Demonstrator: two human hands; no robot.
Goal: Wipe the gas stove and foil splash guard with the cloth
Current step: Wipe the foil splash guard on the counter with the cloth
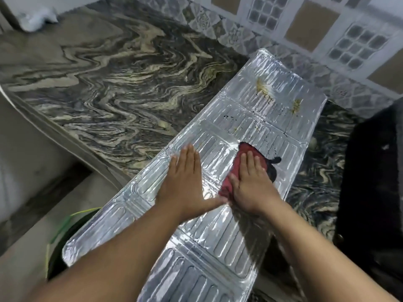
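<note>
Both hands flat: left hand (185, 182), fingers together, on the foil guard (268, 110); right hand (253, 182) presses the red cloth (246, 153) mid-panel, stains further up.

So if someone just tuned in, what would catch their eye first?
The shiny foil splash guard lying flat across the swirly marble counter. Then the right hand pressing a red cloth on it beside the flat left hand, with yellowish grease splatters at the far end.
</note>
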